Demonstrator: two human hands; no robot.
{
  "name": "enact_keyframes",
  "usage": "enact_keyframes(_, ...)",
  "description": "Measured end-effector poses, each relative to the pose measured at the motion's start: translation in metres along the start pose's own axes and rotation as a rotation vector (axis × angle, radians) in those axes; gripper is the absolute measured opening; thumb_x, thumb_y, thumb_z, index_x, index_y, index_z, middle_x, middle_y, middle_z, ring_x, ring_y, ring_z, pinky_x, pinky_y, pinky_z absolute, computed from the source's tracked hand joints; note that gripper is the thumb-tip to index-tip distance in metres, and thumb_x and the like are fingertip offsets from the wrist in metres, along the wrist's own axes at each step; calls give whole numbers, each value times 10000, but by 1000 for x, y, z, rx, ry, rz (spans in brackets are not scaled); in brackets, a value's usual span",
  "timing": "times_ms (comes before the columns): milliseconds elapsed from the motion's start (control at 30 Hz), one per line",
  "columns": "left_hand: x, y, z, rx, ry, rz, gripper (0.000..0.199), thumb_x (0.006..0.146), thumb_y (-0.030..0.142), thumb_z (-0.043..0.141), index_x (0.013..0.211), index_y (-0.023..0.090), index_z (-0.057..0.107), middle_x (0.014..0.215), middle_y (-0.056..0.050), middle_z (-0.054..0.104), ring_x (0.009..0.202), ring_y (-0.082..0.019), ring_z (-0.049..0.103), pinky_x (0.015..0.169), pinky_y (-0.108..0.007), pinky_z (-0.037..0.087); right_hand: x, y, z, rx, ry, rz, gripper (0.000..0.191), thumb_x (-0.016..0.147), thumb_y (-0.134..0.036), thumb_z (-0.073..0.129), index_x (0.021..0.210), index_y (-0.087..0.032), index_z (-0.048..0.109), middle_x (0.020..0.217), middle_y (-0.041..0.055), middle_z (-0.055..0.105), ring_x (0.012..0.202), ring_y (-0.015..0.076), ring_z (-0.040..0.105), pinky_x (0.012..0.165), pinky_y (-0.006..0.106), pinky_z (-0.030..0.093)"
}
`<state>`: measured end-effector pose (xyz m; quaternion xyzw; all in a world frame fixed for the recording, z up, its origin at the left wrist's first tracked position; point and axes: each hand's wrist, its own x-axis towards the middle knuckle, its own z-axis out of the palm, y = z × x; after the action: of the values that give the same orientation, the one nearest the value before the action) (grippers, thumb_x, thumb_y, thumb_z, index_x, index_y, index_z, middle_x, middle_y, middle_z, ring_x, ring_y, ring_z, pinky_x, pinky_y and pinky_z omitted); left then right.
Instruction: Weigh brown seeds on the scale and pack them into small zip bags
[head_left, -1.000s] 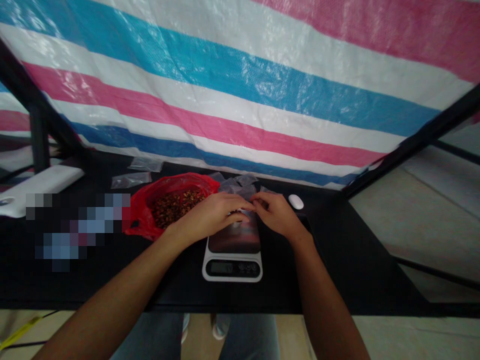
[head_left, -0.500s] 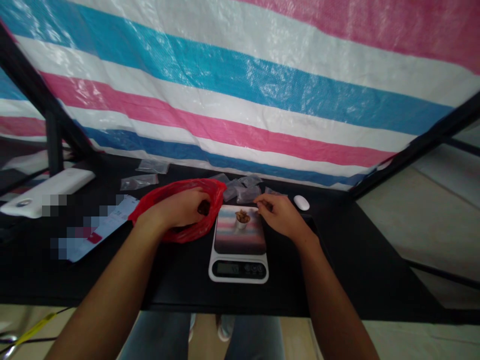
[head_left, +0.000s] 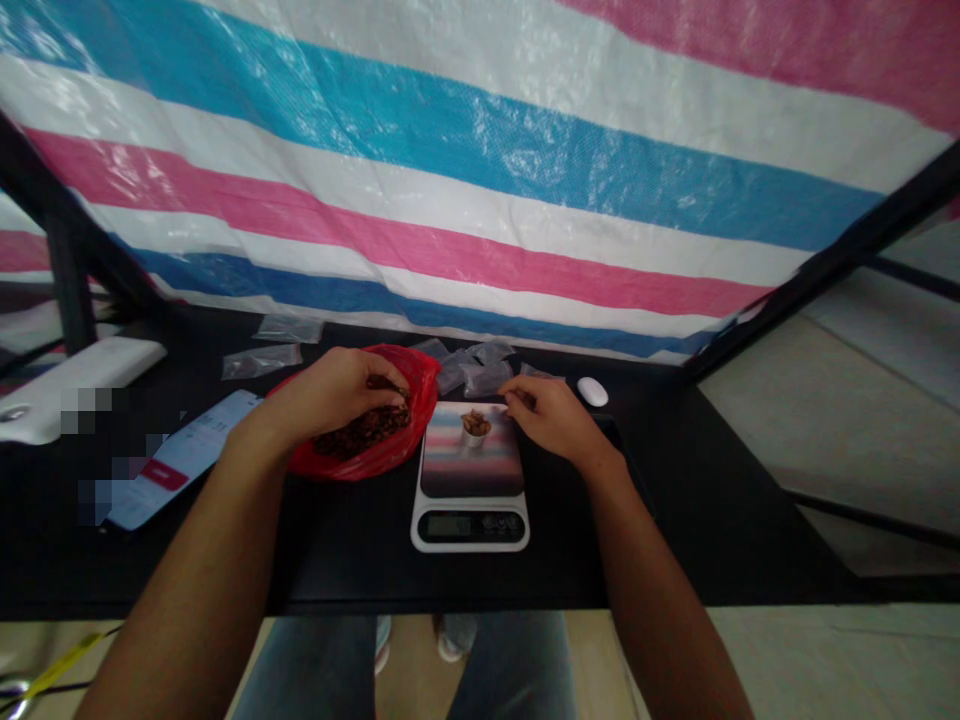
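left hand [head_left: 330, 395] clutches dark granules [head_left: 364, 432] in a red bag [head_left: 421, 400]; right hand [head_left: 555, 422] pinches narrowly beside a cup [head_left: 475, 428] on a scale [head_left: 469, 526]; a slack grip could spill them.

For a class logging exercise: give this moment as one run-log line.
left hand: in red plastic bag, on dark granules | right hand: beside small white cup | cup: on digital kitchen scale, holding brown pieces

Bare left forearm [head_left: 202, 570] at 7 o'clock, bare right forearm [head_left: 667, 620] at 5 o'clock; faded blue jeans [head_left: 315, 670] at 6 o'clock, pale sneakers [head_left: 457, 638] between them.
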<state>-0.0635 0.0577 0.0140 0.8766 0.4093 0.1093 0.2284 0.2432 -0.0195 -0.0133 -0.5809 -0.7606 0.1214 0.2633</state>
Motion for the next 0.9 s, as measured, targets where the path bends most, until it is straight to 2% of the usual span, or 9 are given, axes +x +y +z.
enact_keyframes(167,-1,1,2,33,-79,3,277,891,301,589,969,190,831,977,-55,824,850,-232,727,872,-307,514,0,-1,0,-1,-1,-5,222,918,-109,581,971,-196,778,922,55,813,836,208,732,762,293,477)
enact_keyframes(367,-3,-9,0,6,0,-9,298,896,403,583,947,230,820,1000,-55,823,868,-247,737,888,-317,530,0,-2,-3,4,-3,11,218,926,-122,575,976,-193,776,877,50,810,795,202,729,757,293,483)
enact_keyframes(467,-4,-1,-1,-35,58,18,290,907,407,594,958,231,820,997,-44,825,872,-242,742,891,-313,538,0,-2,-4,21,8,7,222,933,-131,565,983,-190,774,921,58,813,807,196,725,758,286,488)
enact_keyframes(600,-3,29,5,-113,206,203,294,975,379,580,1038,214,815,1069,-37,822,985,-221,746,964,-292,536,-1,-1,-4,12,12,5,218,938,-143,565,983,-192,772,944,61,811,814,194,717,754,282,484)
enact_keyframes(767,5,58,28,-136,233,481,301,1043,283,529,1114,200,809,1124,-65,807,1048,-202,736,985,-282,542,0,0,-3,12,1,-1,232,923,-110,567,984,-202,771,903,40,801,792,182,706,747,272,476)
enact_keyframes(833,9,62,36,-98,217,531,318,1048,218,499,1127,208,806,1163,-72,795,1079,-201,725,1007,-289,531,0,-1,-3,13,0,-6,235,919,-101,568,984,-200,771,894,39,798,794,180,703,749,269,474)
enact_keyframes(900,12,65,40,-67,151,544,324,1038,168,494,1091,213,810,1151,-71,789,1061,-195,722,978,-278,533,0,-2,-4,9,0,-6,233,918,-98,570,982,-197,771,874,39,792,783,178,700,742,267,469)
